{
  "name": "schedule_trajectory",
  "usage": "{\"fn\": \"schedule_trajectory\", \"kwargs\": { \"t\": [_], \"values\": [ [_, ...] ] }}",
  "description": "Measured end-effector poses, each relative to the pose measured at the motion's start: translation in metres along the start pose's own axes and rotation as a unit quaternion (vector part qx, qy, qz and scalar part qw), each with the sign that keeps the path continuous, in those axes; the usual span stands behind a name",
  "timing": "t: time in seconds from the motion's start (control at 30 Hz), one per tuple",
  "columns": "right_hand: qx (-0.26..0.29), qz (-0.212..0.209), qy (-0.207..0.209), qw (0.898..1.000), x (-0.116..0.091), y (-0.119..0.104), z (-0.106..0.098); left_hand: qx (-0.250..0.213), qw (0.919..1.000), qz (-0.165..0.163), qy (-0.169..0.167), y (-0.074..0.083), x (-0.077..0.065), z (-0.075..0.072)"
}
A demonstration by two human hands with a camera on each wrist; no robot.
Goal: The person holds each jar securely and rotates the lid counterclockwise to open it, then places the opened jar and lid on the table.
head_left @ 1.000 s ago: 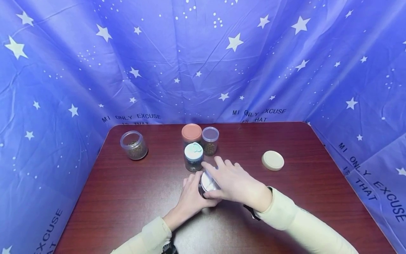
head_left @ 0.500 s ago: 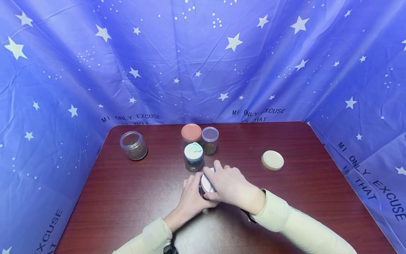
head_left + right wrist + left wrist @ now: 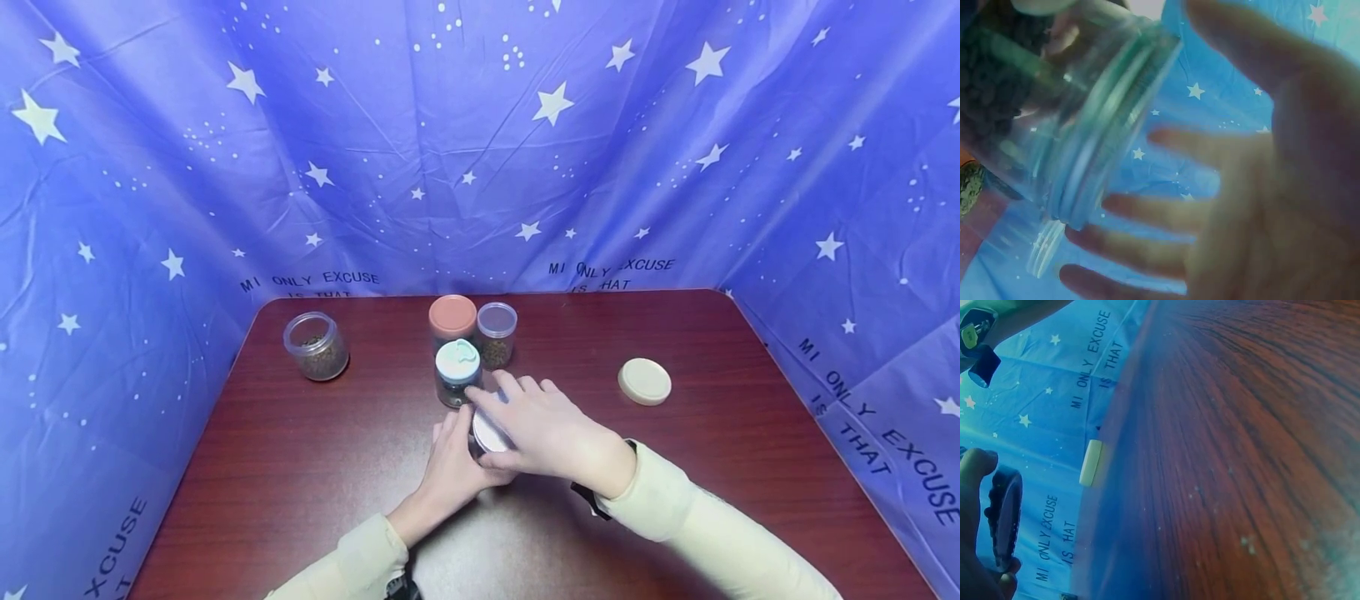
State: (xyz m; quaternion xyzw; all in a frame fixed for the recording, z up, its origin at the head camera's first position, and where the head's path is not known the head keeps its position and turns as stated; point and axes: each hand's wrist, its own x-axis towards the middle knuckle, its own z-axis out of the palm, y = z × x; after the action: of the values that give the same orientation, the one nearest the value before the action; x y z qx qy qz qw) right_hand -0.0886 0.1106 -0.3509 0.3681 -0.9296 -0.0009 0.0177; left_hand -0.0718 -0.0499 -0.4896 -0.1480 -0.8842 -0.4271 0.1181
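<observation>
Near the middle of the table, my left hand grips a clear jar with a pale round top. The right wrist view shows dark, bean-like pieces inside the jar and ridged bands round its top end. Over that end my right hand is spread, its fingers straight and apart in the right wrist view. In the left wrist view my left hand holds the jar's dark round end at the left edge. Just behind stands a dark-filled jar with a white and mint lid.
A jar with an orange lid and a slim clear jar stand behind. An uncovered jar of brown bits is at the left. A cream lid lies at the right. A starry blue curtain encloses the table.
My right hand's fingers draw in over the jar's top half a second ago, then spread out again now. The left hand and the other jars stay in place.
</observation>
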Motion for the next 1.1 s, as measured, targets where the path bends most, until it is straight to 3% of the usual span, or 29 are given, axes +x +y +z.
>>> {"fn": "schedule_trajectory", "kwargs": {
  "t": [0.17, 0.27, 0.47, 0.9, 1.0, 1.1],
  "values": [
    [-0.010, 0.082, 0.021, 0.996, 0.005, -0.006, 0.009, -0.007, 0.9999, -0.011, 0.010, 0.001, 0.003, 0.001],
    [0.006, 0.094, 0.017, 0.995, 0.007, -0.007, 0.012, -0.010, 0.9998, -0.011, 0.010, 0.001, 0.004, 0.001],
    [0.020, 0.064, 0.014, 0.998, 0.008, -0.002, 0.009, -0.012, 0.9998, -0.011, 0.009, 0.000, 0.005, 0.001],
    [0.014, -0.048, -0.077, 0.996, 0.006, 0.010, -0.010, -0.011, 0.9997, -0.021, -0.009, -0.001, 0.003, -0.001],
    [0.034, -0.035, -0.056, 0.997, 0.006, 0.009, -0.010, -0.017, 0.9997, -0.017, -0.009, 0.000, 0.004, -0.002],
    [0.024, -0.007, 0.006, 1.000, 0.008, 0.006, -0.007, -0.016, 0.9998, -0.015, -0.005, 0.001, 0.005, -0.001]
  ]
}}
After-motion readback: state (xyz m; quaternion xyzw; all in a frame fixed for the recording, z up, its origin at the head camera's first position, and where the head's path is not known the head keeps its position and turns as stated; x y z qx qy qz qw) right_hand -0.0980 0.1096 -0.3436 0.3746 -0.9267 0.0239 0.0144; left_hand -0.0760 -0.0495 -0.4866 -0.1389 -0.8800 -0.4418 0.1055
